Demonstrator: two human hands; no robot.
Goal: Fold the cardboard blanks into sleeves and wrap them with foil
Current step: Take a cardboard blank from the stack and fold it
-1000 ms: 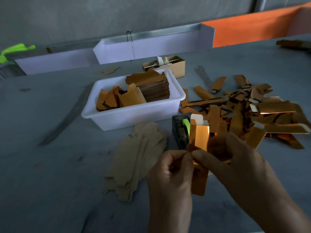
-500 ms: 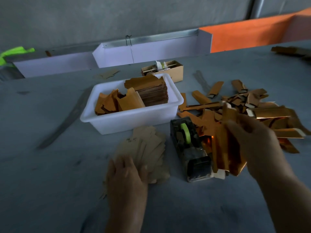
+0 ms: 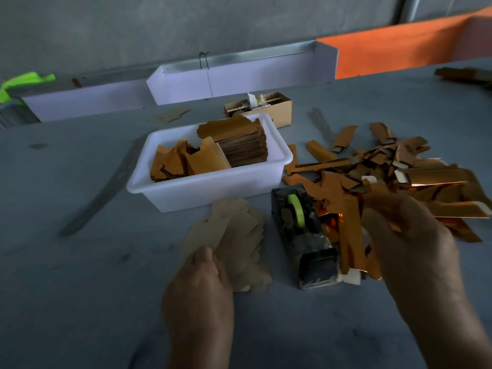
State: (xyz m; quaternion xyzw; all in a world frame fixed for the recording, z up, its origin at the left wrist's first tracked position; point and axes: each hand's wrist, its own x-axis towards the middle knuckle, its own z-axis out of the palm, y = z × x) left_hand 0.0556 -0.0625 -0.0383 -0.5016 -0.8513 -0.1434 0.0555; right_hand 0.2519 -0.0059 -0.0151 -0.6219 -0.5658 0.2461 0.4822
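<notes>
Fingers point(image 3: 206, 258) of left hand point(image 3: 198, 286) resting flat on fanned cardboard blanks point(image 3: 234, 235), long axes running away, directly under them. Further right, right hand point(image 3: 410, 235) gripping foil-wrapped sleeve point(image 3: 351, 235) beside finished pile point(image 3: 399, 179).

Single head-worn wide-angle view, looking forward and down across the grey worktop point(image 3: 80, 262) toward the far wall; hands close at bottom edge, no second view
</notes>
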